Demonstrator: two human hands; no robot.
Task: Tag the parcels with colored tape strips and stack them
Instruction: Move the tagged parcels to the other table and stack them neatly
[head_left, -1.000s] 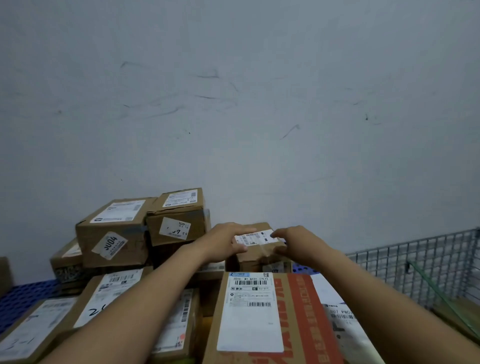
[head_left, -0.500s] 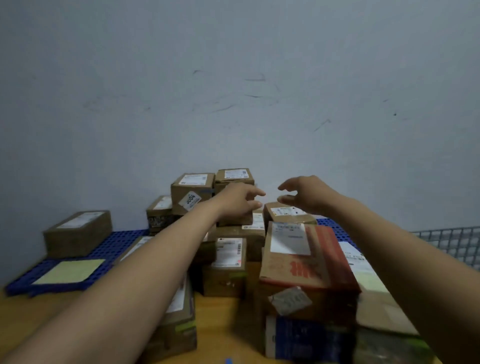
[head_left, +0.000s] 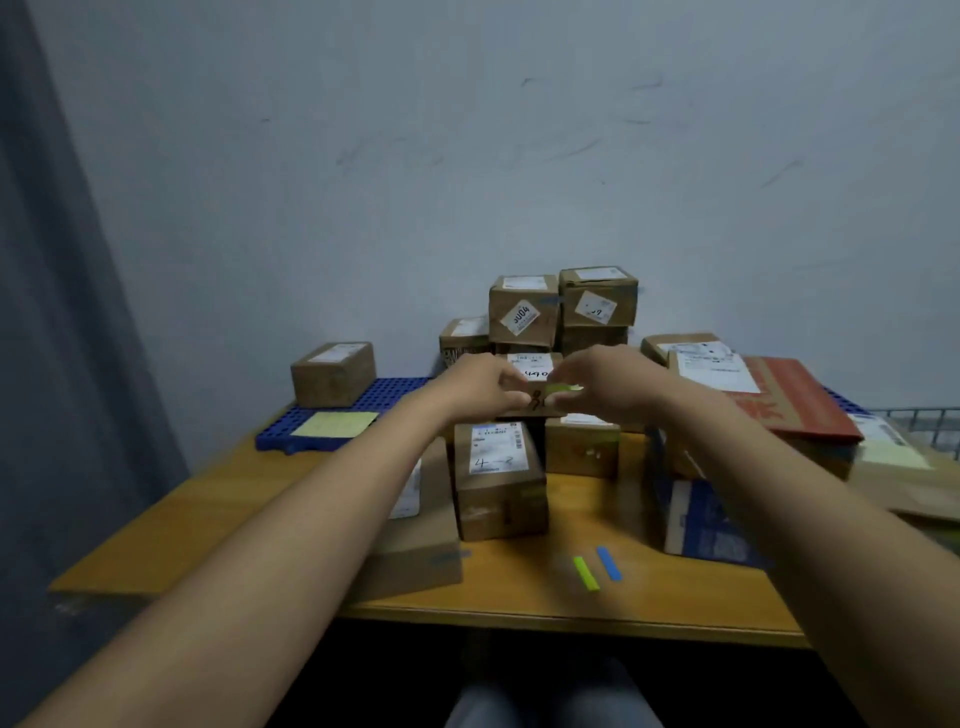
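Several brown cardboard parcels with white labels crowd the back of an orange table (head_left: 218, 499). My left hand (head_left: 480, 387) and my right hand (head_left: 602, 384) grip a small parcel (head_left: 530, 366) from either side, fingers curled round its front. A yellow-green tape strip (head_left: 565, 388) shows on it by my right fingers. Loose on the table near the front lie a yellow-green strip (head_left: 586, 573) and a blue strip (head_left: 609, 563). A stack of parcels (head_left: 524, 312) rises against the wall behind.
A blue perforated mat (head_left: 395, 400) at the back left carries one parcel (head_left: 332, 373) and a yellow sheet (head_left: 335, 424). A large red-printed box (head_left: 795, 405) and a blue-printed box (head_left: 701, 525) fill the right side. A wire basket (head_left: 924, 421) stands far right. A grey curtain (head_left: 62, 312) hangs left.
My head has pulled back, so the whole table now shows. My hands have drawn back from the far stack and closed in on the small middle parcel.
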